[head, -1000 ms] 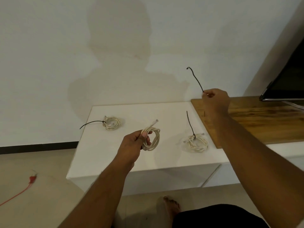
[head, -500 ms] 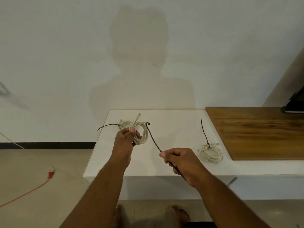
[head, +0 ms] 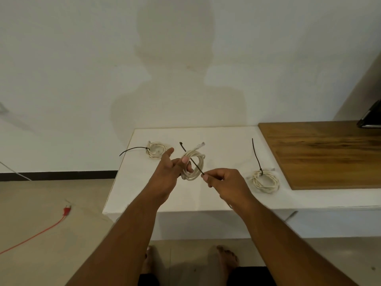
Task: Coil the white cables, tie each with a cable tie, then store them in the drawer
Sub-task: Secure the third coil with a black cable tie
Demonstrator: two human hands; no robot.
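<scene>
My left hand (head: 167, 174) holds a coiled white cable (head: 195, 164) above the white cabinet top (head: 222, 195), its plug end pointing up and right. My right hand (head: 225, 182) pinches the lower end of a black cable tie (head: 190, 158), which passes diagonally through the coil's loop with its head sticking out at the upper left. Two other white coils lie on the cabinet, each bound with a black tie: one at the back left (head: 156, 149) and one at the right (head: 265, 180) with its tie tail standing up.
A wooden board (head: 321, 153) covers the cabinet's right part, with a dark screen's corner (head: 371, 118) at its far edge. A red cable (head: 41, 230) lies on the floor to the left. A white wall stands behind. My bare feet show below the cabinet front.
My right hand has risen closer to the coil and pushed the black tie through the loop. My left hand has lowered the coil slightly toward the middle.
</scene>
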